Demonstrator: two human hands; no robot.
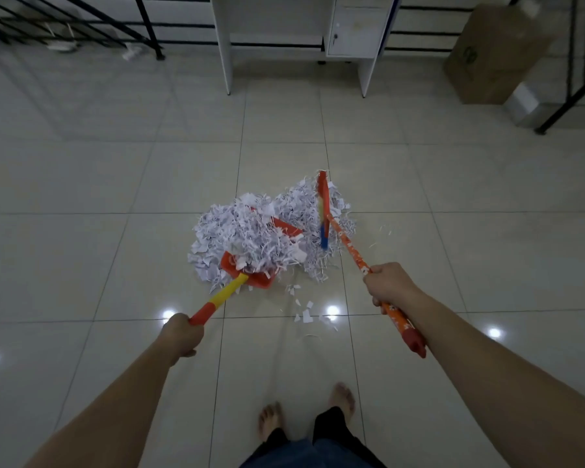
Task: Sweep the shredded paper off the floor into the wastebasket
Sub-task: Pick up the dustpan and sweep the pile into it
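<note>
A heap of white shredded paper point(250, 231) lies on the tiled floor in the middle of the view. A red dustpan point(262, 276) sits under the heap, mostly buried, with paper piled in it. My left hand point(182, 336) grips its yellow and red handle point(217, 300). My right hand point(390, 285) grips the orange patterned broom handle point(350, 251). The broom head point(324, 211), red with coloured bristles, stands at the heap's right side. A few loose scraps point(304, 314) lie nearer my feet. No wastebasket is in view.
A white desk with a small locked cabinet point(352, 32) stands at the back. Black railings point(81, 25) run along the back left. At the back right, a cardboard box point(490, 55) leans beside a black metal frame point(574, 86). My bare feet point(304, 413) are at the bottom.
</note>
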